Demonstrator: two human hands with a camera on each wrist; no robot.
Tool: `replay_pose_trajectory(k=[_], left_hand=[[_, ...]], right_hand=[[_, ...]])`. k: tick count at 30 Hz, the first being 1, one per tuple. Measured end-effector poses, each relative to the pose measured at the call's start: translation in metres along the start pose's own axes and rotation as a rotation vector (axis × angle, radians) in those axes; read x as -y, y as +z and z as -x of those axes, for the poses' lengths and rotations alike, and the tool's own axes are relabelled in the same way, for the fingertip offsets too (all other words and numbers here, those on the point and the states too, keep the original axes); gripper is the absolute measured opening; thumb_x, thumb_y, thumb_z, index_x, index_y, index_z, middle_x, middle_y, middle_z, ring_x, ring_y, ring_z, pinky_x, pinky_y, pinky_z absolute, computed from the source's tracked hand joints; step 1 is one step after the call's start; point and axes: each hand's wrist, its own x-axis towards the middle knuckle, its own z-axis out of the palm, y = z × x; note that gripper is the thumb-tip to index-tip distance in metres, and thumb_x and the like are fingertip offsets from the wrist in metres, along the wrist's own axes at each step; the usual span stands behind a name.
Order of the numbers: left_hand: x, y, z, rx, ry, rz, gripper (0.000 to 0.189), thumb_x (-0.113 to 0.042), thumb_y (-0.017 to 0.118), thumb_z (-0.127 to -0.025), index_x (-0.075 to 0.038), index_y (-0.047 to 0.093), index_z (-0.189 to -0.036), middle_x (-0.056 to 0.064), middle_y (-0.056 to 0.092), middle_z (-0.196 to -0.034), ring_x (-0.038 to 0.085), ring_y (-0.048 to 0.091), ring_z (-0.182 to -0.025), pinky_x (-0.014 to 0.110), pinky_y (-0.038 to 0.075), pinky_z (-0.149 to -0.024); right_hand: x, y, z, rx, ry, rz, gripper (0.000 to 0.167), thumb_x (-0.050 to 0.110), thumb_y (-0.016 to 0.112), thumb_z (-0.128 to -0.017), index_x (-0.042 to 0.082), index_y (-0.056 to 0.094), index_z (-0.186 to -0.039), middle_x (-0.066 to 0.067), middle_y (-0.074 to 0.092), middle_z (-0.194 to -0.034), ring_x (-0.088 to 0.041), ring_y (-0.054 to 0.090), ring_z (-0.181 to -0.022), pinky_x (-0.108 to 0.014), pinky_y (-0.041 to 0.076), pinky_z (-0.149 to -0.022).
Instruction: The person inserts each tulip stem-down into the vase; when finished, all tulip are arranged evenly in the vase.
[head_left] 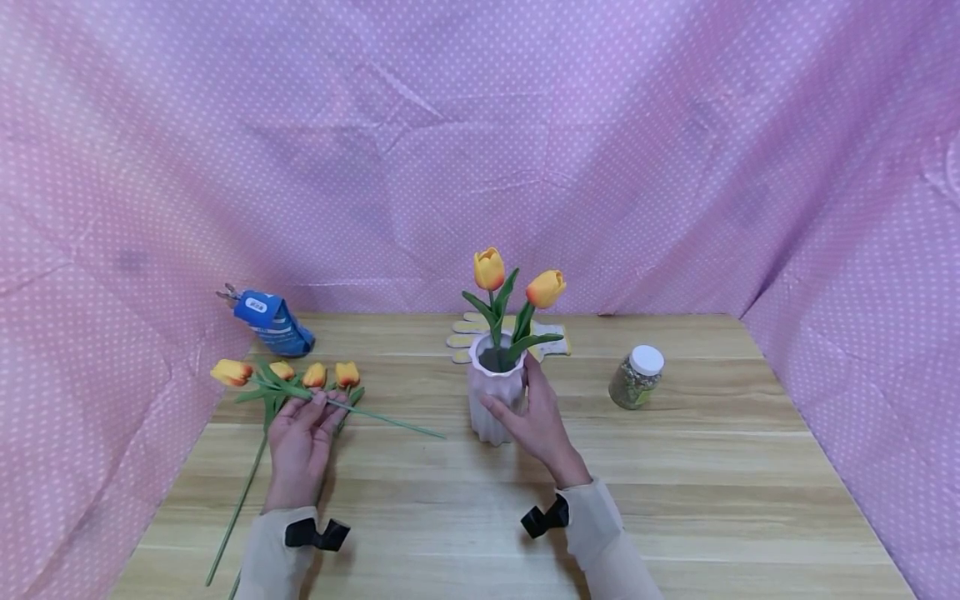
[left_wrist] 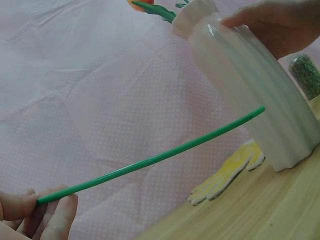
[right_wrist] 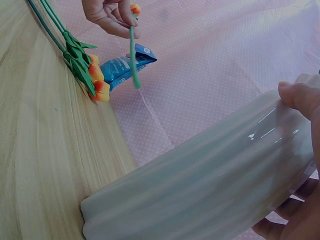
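Note:
My left hand (head_left: 300, 446) pinches the green stem (left_wrist: 155, 160) of an artificial tulip between thumb and fingers. Its orange-yellow bloom (head_left: 231, 372) points left, and the bare stem end reaches right toward the vase. Several more tulips (right_wrist: 100, 85) lie on the table below and beside that hand. With thumb and fingers around its upper part, my right hand (head_left: 536, 421) grips a white fluted vase (head_left: 491, 408), which stands upright on the table. Two tulips (head_left: 517, 279) with green leaves stand in the vase.
Behind the vase lie yellow-and-white work gloves (head_left: 553, 340). A blue bag (head_left: 273, 322) with brown sticks poking out stands at the back left. On the right is a clear jar (head_left: 635, 379) with a white lid. Pink dotted cloth (head_left: 480, 167) hangs behind the wooden table (head_left: 712, 500).

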Motion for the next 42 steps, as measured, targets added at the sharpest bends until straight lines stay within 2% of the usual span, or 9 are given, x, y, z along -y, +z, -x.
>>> replay_pose_trajectory(k=[4,9,14,18,24,27,35,42], left_hand=[[-0.002,0.004,0.0,-0.012,0.015,0.063,0.011,0.009,0.053,-0.097,0.003,0.059,-0.091,0.018,0.072,-0.084,0.027,0.075,-0.081,0.039,0.065,-0.079],[-0.003,0.011,0.0,-0.022,0.037,0.083,0.009,0.009,0.054,-0.097,0.005,0.062,-0.095,0.015,0.07,-0.085,0.026,0.074,-0.08,0.038,0.065,-0.079],[-0.006,0.016,0.001,-0.011,0.044,0.101,0.01,0.007,0.055,-0.097,0.003,0.064,-0.096,0.017,0.072,-0.085,0.025,0.074,-0.08,0.037,0.065,-0.076],[-0.008,0.018,0.003,0.022,0.068,0.154,0.011,0.01,0.053,-0.097,0.005,0.062,-0.093,0.019,0.071,-0.084,0.027,0.075,-0.08,0.039,0.066,-0.074],[-0.011,0.024,0.005,0.13,0.128,0.226,0.016,0.012,0.047,-0.098,0.009,0.062,-0.091,0.022,0.07,-0.084,0.031,0.075,-0.079,0.041,0.065,-0.075],[-0.013,0.028,0.006,0.162,0.15,0.253,0.016,0.012,0.046,-0.099,0.01,0.06,-0.091,0.023,0.07,-0.083,0.033,0.075,-0.078,0.041,0.065,-0.075],[-0.017,0.043,0.008,0.163,0.164,0.264,0.015,0.011,0.048,-0.098,0.009,0.06,-0.089,0.024,0.071,-0.082,0.033,0.075,-0.078,0.04,0.066,-0.072],[-0.019,0.059,0.011,0.145,0.176,0.264,0.007,0.009,0.053,-0.097,0.008,0.059,-0.094,0.022,0.07,-0.083,0.032,0.074,-0.078,0.04,0.066,-0.074]], right_hand=[[0.0,0.0,0.0,-0.001,0.001,0.006,0.087,0.032,0.076,-0.088,0.012,0.025,-0.156,-0.012,0.041,-0.157,-0.034,0.042,-0.146,-0.064,0.032,-0.12],[0.0,-0.001,0.0,-0.001,0.003,0.009,0.087,0.032,0.076,-0.088,0.012,0.026,-0.156,-0.012,0.041,-0.156,-0.034,0.042,-0.145,-0.064,0.033,-0.119],[0.001,-0.001,0.0,-0.004,0.002,0.004,0.086,0.032,0.076,-0.088,0.013,0.026,-0.156,-0.012,0.042,-0.156,-0.034,0.043,-0.145,-0.064,0.032,-0.119],[0.001,-0.001,0.0,-0.003,0.0,0.003,0.086,0.032,0.076,-0.088,0.012,0.026,-0.156,-0.012,0.042,-0.156,-0.034,0.042,-0.145,-0.064,0.032,-0.12],[0.001,-0.001,0.0,0.0,0.006,-0.005,0.086,0.032,0.076,-0.088,0.014,0.026,-0.156,-0.011,0.041,-0.157,-0.034,0.041,-0.146,-0.065,0.031,-0.12],[0.001,0.0,0.0,0.001,0.007,-0.006,0.086,0.033,0.076,-0.088,0.014,0.026,-0.156,-0.01,0.04,-0.157,-0.034,0.041,-0.147,-0.065,0.031,-0.12],[0.0,0.0,0.0,0.003,0.005,-0.007,0.087,0.033,0.076,-0.088,0.015,0.026,-0.156,-0.01,0.04,-0.157,-0.033,0.042,-0.146,-0.065,0.032,-0.12],[-0.001,0.0,0.0,0.005,0.005,-0.011,0.087,0.034,0.076,-0.088,0.017,0.025,-0.157,-0.009,0.041,-0.157,-0.033,0.042,-0.145,-0.066,0.032,-0.119]])
